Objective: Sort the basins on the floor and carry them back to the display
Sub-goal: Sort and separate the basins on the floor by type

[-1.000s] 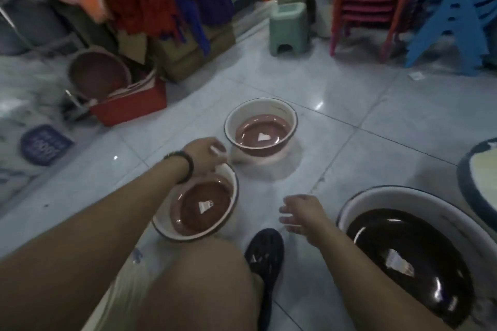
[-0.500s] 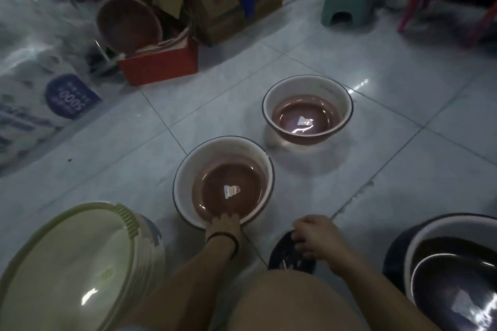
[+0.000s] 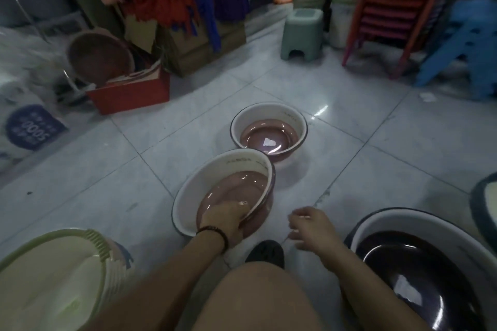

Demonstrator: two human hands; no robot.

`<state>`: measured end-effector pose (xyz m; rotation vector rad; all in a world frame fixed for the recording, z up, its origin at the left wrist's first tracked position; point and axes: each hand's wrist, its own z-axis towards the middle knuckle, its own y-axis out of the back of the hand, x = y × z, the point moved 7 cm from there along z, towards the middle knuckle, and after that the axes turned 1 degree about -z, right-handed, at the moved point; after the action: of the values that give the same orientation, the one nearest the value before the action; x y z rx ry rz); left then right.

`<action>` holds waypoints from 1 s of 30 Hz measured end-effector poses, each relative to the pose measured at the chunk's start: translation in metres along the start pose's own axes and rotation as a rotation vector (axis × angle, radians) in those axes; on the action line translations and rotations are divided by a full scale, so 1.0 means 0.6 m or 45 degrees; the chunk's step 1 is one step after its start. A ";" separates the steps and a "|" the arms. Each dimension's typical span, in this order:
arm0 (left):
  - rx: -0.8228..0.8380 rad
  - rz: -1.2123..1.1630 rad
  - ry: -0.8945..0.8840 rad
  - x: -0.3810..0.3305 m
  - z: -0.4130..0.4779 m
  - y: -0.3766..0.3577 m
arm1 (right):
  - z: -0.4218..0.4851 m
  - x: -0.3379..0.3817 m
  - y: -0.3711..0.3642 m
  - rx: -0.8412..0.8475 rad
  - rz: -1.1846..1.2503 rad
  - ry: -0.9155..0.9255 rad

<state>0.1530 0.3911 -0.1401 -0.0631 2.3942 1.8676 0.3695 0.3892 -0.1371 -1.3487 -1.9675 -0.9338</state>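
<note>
Two small enamel basins, white-walled with pink-brown bottoms, are on the tiled floor. My left hand (image 3: 226, 223) grips the near rim of the closer basin (image 3: 215, 177), which is tilted up toward the farther basin (image 3: 269, 118) and overlaps its near edge. My right hand (image 3: 309, 228) hovers just right of the tilted basin, fingers loosely curled, holding nothing. A large dark-bottomed basin (image 3: 398, 223) sits at the lower right. A stack of cream and green plastic basins (image 3: 67, 244) stands at the lower left.
A red box (image 3: 129, 94) with a brown basin (image 3: 99, 56) leaning in it stands at the left, beside hanging mops. A green stool (image 3: 302, 32), stacked red chairs (image 3: 398, 2) and blue stools (image 3: 468, 43) line the back. Another dark-rimmed basin (image 3: 484, 201) pokes in at the right edge.
My left hand has lifted and tilted the closer small basin toward the farther one. My right hand has risen slightly from near my shoe.
</note>
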 end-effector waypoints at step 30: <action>0.534 -1.164 0.459 -0.500 -0.027 0.055 | -0.323 -0.326 0.522 -0.790 0.618 -0.207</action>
<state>0.4470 0.3743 -0.0719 -1.2877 2.2593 0.9739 0.7420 0.2047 -0.1031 -2.1789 -1.3770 -1.2641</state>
